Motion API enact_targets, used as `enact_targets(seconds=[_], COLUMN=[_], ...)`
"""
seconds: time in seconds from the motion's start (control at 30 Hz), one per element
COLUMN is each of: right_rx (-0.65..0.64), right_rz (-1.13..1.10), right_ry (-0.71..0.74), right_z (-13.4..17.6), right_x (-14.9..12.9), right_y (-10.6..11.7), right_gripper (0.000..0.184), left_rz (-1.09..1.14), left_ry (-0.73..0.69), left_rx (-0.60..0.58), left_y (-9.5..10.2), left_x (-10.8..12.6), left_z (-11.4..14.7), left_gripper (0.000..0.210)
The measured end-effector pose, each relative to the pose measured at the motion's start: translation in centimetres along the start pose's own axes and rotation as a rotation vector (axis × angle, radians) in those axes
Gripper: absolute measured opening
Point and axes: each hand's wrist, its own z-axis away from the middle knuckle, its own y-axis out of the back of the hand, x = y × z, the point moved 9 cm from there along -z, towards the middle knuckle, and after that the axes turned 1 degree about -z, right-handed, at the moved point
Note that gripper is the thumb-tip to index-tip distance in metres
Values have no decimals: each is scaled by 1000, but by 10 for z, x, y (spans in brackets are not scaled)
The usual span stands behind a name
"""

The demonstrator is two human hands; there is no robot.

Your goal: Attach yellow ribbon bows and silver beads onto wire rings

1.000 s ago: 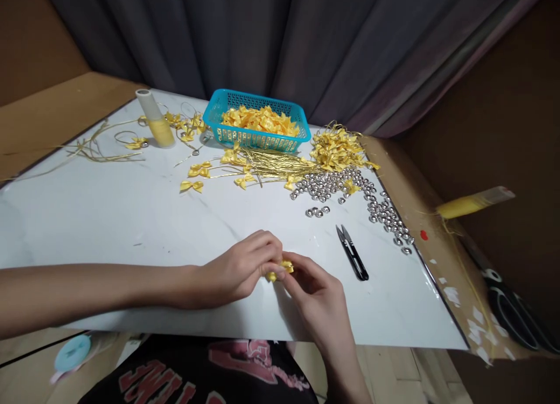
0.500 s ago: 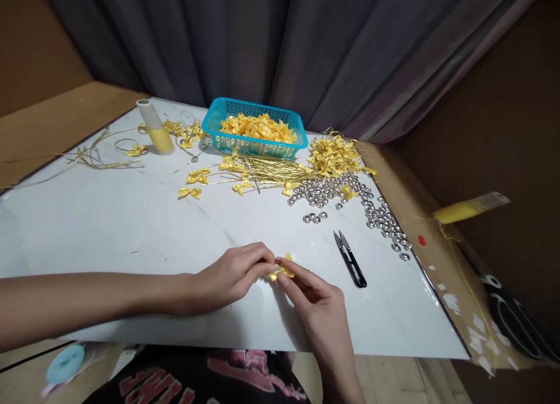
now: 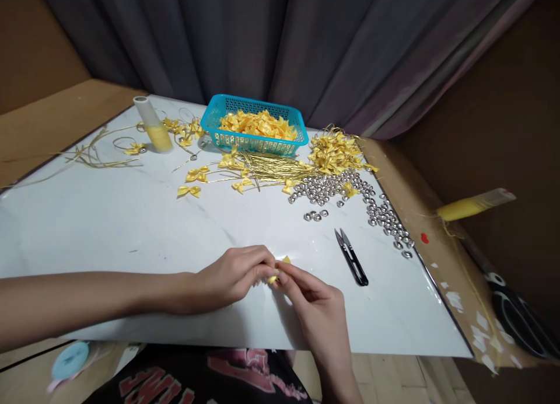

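Near the front of the white table, my left hand (image 3: 242,272) and my right hand (image 3: 312,302) meet fingertip to fingertip, both pinched on one yellow ribbon bow (image 3: 273,279). Fingers cover most of the bow; only small yellow bits show above and below them. Whether a cord or bead is also in the pinch cannot be seen. To the right of my right hand lies a pair of black thread snips (image 3: 352,258), blades pointing away from me. A few silver beads (image 3: 315,216) sit beyond my hands.
A blue basket (image 3: 256,144) of yellow bows stands at the back. Gold cords (image 3: 275,169), a heap of corded bows (image 3: 335,152) and many silver beads (image 3: 319,189) lie before it. A thread spool (image 3: 158,136) stands left. Large scissors (image 3: 516,316) are at the right edge.
Both hands stay at the same spot. The fingers have closed further over the bow, so less of it shows. The view has shifted very slightly.
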Motion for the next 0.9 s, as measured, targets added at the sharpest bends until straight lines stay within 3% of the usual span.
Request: enact_targets(seconds=[0.27, 0.57, 0.9], right_rx=[28, -59, -109], right_rz=[26, 118, 48], right_ry=[2, 62, 25], right_z=[3, -1, 0], right_x=[-4, -3, -3], right_y=[-1, -3, -6], right_gripper=[22, 25, 29], left_rz=[-35, -20, 83], left_ry=[-14, -6, 122], left_rx=[12, 47, 44], left_y=[1, 3, 2], left_x=[1, 2, -10], left_z=[-1, 0, -1], left_gripper=[22, 21, 18])
